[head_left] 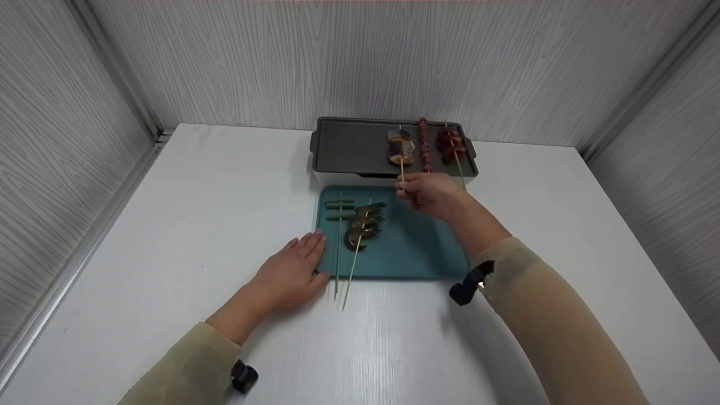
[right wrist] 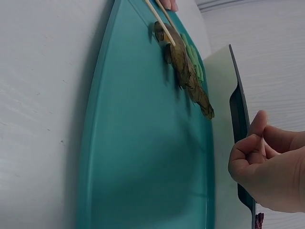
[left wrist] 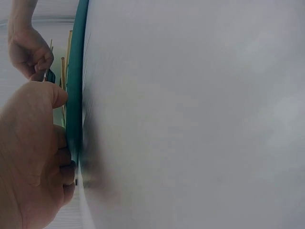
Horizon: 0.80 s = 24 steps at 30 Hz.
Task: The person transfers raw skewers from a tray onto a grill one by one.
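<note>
- My left hand (head_left: 289,278): fingers extended, resting against the left rim of the flat teal rectangular tray (head_left: 413,256), near corner.
- Thin wooden skewer of green stick-shaped pieces (head_left: 341,217): on tray, left side.
- Wooden skewer of brownish-grey shrimp (head_left: 365,225): just right of it, stick past near rim.
- Black rectangular griddle (head_left: 349,146): beyond tray, far side.
- Brown-and-white chunky skewer (head_left: 401,148): over griddle's right half; contact can't tell.
- My right hand (head_left: 432,194): pinching its stick.
- Red beaded skewer (head_left: 424,143), dark-red chunky skewer (head_left: 450,145): griddle's right end.
</note>
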{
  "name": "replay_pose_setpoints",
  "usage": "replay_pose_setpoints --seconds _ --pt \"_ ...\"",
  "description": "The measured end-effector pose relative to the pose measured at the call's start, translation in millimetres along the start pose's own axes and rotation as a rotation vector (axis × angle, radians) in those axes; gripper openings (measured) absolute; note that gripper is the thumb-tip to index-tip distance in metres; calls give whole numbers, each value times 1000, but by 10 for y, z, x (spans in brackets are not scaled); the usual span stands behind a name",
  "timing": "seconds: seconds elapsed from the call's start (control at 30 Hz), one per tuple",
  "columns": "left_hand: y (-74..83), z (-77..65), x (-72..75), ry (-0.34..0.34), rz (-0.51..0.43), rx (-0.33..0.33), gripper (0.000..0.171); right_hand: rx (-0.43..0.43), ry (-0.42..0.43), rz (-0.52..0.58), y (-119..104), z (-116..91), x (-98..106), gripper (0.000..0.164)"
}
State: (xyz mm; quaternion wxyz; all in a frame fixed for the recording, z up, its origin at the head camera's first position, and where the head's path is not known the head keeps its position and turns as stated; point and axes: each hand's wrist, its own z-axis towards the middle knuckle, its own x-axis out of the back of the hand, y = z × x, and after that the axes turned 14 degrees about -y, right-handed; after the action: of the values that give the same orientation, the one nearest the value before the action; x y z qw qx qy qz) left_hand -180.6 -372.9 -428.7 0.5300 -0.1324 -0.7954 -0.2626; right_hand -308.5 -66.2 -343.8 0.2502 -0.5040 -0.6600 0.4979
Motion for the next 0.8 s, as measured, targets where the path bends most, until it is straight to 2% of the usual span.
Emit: replay_pose_setpoints --seconds 0.2,0.47,0.8 --pt "-8 18 4 1 8 -5 75 -11 7 -17 33 7 18 40" --pt "-25 29 7 0 9 -2 74 -38 -7 30 60 2 26 44" --pt "-46 28 13 4 -6 -5 73 -65 -12 22 101 -96 10 45"
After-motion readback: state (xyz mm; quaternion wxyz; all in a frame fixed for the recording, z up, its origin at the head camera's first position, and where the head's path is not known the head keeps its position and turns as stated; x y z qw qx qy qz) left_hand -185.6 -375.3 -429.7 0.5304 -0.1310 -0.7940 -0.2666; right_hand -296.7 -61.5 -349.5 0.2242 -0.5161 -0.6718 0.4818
